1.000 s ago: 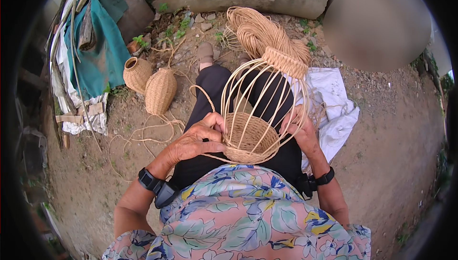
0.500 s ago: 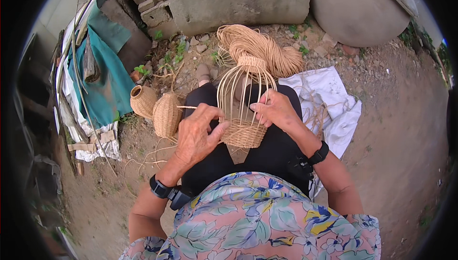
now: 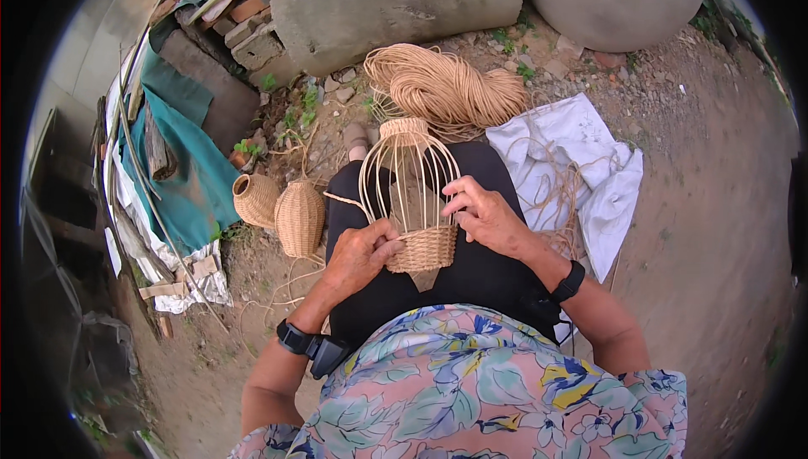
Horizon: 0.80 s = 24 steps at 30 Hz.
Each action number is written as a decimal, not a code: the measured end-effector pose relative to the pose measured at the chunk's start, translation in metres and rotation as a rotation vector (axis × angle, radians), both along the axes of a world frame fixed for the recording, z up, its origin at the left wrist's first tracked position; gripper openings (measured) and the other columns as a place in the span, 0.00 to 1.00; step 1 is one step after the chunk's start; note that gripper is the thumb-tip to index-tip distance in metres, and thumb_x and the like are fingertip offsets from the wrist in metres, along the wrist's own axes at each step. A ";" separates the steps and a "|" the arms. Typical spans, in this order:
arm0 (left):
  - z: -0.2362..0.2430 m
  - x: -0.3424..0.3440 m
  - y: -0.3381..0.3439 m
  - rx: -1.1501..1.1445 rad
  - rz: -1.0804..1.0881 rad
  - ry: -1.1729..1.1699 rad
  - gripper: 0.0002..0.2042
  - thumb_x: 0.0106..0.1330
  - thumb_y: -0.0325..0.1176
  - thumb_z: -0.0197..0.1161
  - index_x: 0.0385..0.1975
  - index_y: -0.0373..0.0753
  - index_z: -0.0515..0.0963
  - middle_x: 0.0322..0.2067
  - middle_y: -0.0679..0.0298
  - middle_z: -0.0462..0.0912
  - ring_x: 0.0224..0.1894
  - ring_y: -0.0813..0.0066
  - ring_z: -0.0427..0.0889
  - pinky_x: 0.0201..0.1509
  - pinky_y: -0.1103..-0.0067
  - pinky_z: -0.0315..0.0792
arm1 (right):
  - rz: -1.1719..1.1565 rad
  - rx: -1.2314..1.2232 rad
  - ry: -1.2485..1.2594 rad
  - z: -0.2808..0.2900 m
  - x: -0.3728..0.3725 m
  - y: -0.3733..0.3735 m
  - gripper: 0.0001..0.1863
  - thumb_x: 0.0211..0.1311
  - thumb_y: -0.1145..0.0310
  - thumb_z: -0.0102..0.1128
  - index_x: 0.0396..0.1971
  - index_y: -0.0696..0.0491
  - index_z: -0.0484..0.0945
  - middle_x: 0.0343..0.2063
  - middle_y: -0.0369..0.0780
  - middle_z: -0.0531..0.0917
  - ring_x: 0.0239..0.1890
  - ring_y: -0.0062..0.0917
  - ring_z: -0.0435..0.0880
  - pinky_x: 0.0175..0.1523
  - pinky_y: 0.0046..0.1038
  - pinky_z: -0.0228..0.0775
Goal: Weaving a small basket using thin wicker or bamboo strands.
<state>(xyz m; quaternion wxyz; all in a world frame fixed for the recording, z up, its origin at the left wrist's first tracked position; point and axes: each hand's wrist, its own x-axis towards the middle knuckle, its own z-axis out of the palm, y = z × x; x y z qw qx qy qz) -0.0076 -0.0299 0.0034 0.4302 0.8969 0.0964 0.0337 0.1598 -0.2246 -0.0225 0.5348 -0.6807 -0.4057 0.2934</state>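
Observation:
A half-woven wicker basket point(image 3: 426, 250) sits between my thighs, a dense woven band at its near end. Bare ribs point(image 3: 408, 185) bow out from the band and gather in a woven ring point(image 3: 404, 129) at the far end. My left hand point(image 3: 364, 255) pinches the band's left edge between thumb and fingers. A loose weaving strand point(image 3: 342, 199) sticks out to the left above that hand. At the basket's right side is my right hand point(image 3: 488, 217), its fingers bent but apart, their tips against or just beside the right-hand ribs.
Two finished woven baskets, one a small jar shape point(image 3: 256, 200) and one rounder point(image 3: 300, 219), lie left of my legs. Beyond my feet rests a big coil of tan cord point(image 3: 450, 89). A white sheet point(image 3: 598, 181) with loose strands lies right; teal cloth point(image 3: 185, 160) and concrete pieces point(image 3: 396, 9) border the ground.
The basket has shifted slightly left and nearer me. My right fingers have loosened from a pinch on the ribs and spread. My left hand has moved lower, gripping the band's edge.

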 end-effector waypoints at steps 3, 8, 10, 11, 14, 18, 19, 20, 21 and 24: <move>0.005 0.001 0.000 0.020 -0.023 0.107 0.06 0.65 0.28 0.62 0.29 0.34 0.75 0.19 0.68 0.76 0.22 0.85 0.72 0.27 0.82 0.69 | 0.012 0.050 -0.017 -0.008 -0.005 0.000 0.19 0.56 0.79 0.54 0.49 0.57 0.64 0.34 0.45 0.85 0.27 0.32 0.84 0.34 0.30 0.74; 0.016 0.002 -0.005 0.080 0.002 0.082 0.06 0.63 0.30 0.64 0.29 0.34 0.77 0.18 0.60 0.77 0.19 0.74 0.76 0.25 0.77 0.69 | 0.016 0.059 -0.138 -0.014 -0.007 0.004 0.20 0.54 0.76 0.59 0.46 0.57 0.64 0.30 0.45 0.84 0.33 0.40 0.84 0.40 0.35 0.74; 0.017 0.002 -0.003 0.085 0.025 0.095 0.06 0.63 0.30 0.64 0.29 0.34 0.78 0.18 0.61 0.78 0.20 0.74 0.76 0.26 0.77 0.69 | 0.008 0.052 -0.132 -0.013 -0.009 0.004 0.19 0.54 0.76 0.58 0.45 0.58 0.64 0.29 0.45 0.84 0.33 0.40 0.84 0.40 0.34 0.74; 0.015 0.000 -0.001 0.079 0.022 0.076 0.06 0.63 0.30 0.64 0.29 0.34 0.78 0.20 0.66 0.77 0.23 0.81 0.73 0.28 0.81 0.68 | 0.002 0.042 -0.129 -0.013 -0.011 0.003 0.18 0.54 0.77 0.58 0.44 0.58 0.64 0.28 0.44 0.84 0.33 0.39 0.84 0.40 0.34 0.74; 0.008 0.000 0.007 0.033 0.037 0.102 0.05 0.64 0.30 0.63 0.29 0.35 0.79 0.22 0.72 0.76 0.26 0.87 0.71 0.30 0.84 0.67 | -0.016 0.042 -0.100 -0.014 -0.009 0.006 0.16 0.55 0.77 0.57 0.43 0.57 0.64 0.27 0.44 0.84 0.33 0.39 0.85 0.40 0.34 0.74; -0.004 -0.001 0.022 -0.023 0.034 0.183 0.06 0.65 0.31 0.63 0.30 0.35 0.80 0.23 0.73 0.77 0.28 0.88 0.71 0.31 0.85 0.67 | -0.003 0.084 -0.137 -0.027 -0.015 0.007 0.15 0.55 0.77 0.56 0.42 0.57 0.63 0.25 0.44 0.83 0.31 0.40 0.84 0.39 0.35 0.74; -0.007 -0.002 0.023 -0.018 0.035 0.175 0.06 0.65 0.31 0.63 0.30 0.35 0.80 0.23 0.73 0.77 0.28 0.88 0.71 0.31 0.85 0.67 | -0.032 0.133 -0.205 -0.031 -0.013 0.005 0.14 0.55 0.77 0.55 0.41 0.57 0.65 0.26 0.43 0.82 0.31 0.40 0.83 0.39 0.36 0.74; -0.006 -0.003 0.023 -0.045 0.038 0.188 0.06 0.65 0.31 0.63 0.30 0.35 0.80 0.23 0.74 0.77 0.28 0.88 0.71 0.31 0.85 0.67 | -0.055 0.183 -0.271 -0.025 -0.014 0.006 0.13 0.55 0.78 0.55 0.41 0.57 0.66 0.27 0.43 0.81 0.30 0.40 0.83 0.39 0.36 0.74; -0.004 -0.004 0.023 -0.072 0.041 0.201 0.06 0.65 0.31 0.64 0.31 0.35 0.80 0.23 0.74 0.76 0.29 0.88 0.71 0.31 0.85 0.67 | -0.049 0.190 -0.276 -0.019 -0.015 0.006 0.13 0.55 0.78 0.55 0.41 0.57 0.66 0.27 0.43 0.81 0.30 0.40 0.83 0.39 0.36 0.74; 0.012 -0.003 0.024 0.011 -0.002 0.198 0.06 0.64 0.31 0.64 0.31 0.34 0.81 0.24 0.70 0.78 0.28 0.84 0.74 0.31 0.82 0.69 | -0.082 0.248 -0.584 -0.007 -0.021 0.004 0.14 0.54 0.79 0.54 0.42 0.58 0.70 0.33 0.44 0.77 0.32 0.40 0.81 0.39 0.38 0.74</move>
